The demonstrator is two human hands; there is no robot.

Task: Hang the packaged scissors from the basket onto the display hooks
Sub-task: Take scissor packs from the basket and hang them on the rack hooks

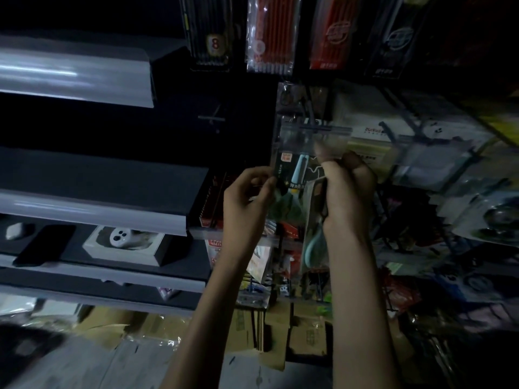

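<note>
At far left the shelves (84, 211) run back in tiers. The lower one carries a flat dark slab (45, 244) and an open white box (123, 242) with a round white object seated in it. Toward the centre the left hand (248, 192) pinches the left edge of the packaged scissors (292, 175) between thumb and fingertips, holding the pack upright in front of the wall of hooks. Pencil packs (269, 35) hang overhead, and on the floor below the arms stand cardboard cartons (306, 332) whose contents cannot be made out. The top edge of the scissors pack sits just under the clear label holder at the tip of a display hook (311, 134). The step in hand therefore looks like the hanging itself: the pack is raised to the hook but, as far as the dim frame shows, not yet threaded on. The right hand (348, 189) grips the pack's right side with fingers curled round it, one blurred fingertip reaching up near the label holder. The next move likely calls for lining the hang hole up with the hook tip and sliding the pack back along the wire, though the hole itself is too dark to see. Further right, other carded goods (421, 153) crowd the neighbouring hooks. The basket is not in view.
</note>
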